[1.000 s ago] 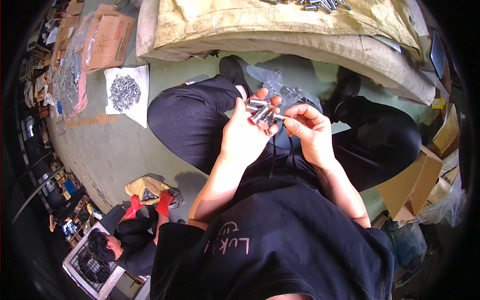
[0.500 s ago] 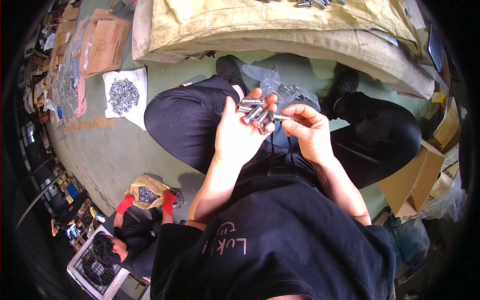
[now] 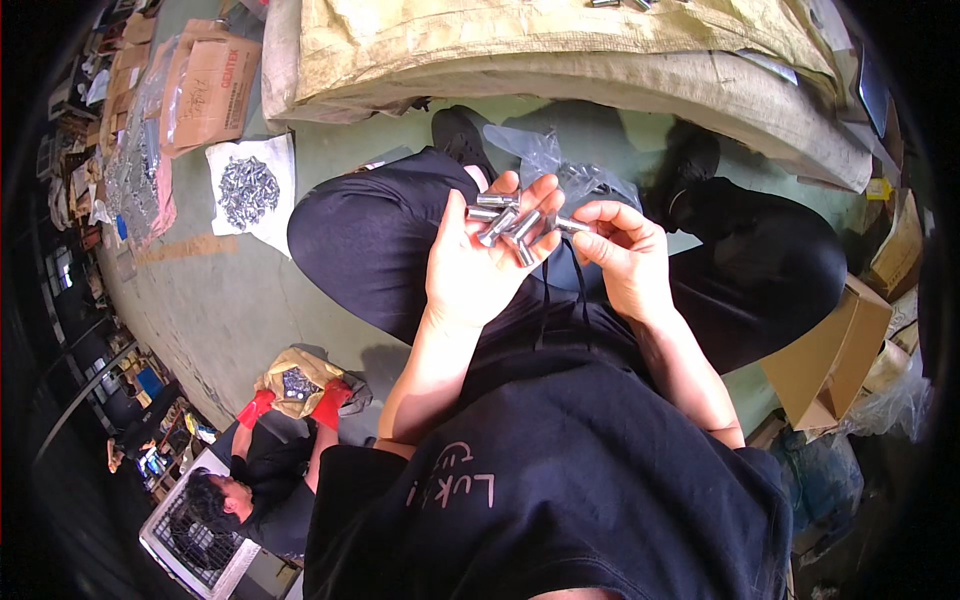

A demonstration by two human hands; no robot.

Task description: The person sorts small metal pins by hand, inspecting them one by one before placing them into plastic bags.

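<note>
Palm up, my left hand [image 3: 462,268] cradles several short, shiny metal pins [image 3: 497,228], lying loosely across the palm and fingers. Close beside it, the thumb and fingertips of my right hand [image 3: 628,258] pinch a single metal pin [image 3: 571,225]. Its left end is close to my left fingers; I cannot tell whether it touches them. Behind my hands a clear plastic bag [image 3: 540,150] with dark metal pieces in it lies between my legs, partly hidden. More pins [image 3: 606,3] rest on the yellow woven sheet [image 3: 560,35] at the top edge.
On the left, many metal parts [image 3: 248,190] are heaped on a white sheet [image 3: 284,225] near a cardboard box [image 3: 208,100]. At lower left, a person in red gloves [image 3: 328,405] handles a sack [image 3: 275,378] beside a fan [image 3: 190,535]. An open carton [image 3: 830,355] stands right.
The pins in my left palm have shifted and lie more spread out. My right hand has drawn slightly right, still pinching one pin. The gloved person's hands have moved a little at the sack.
</note>
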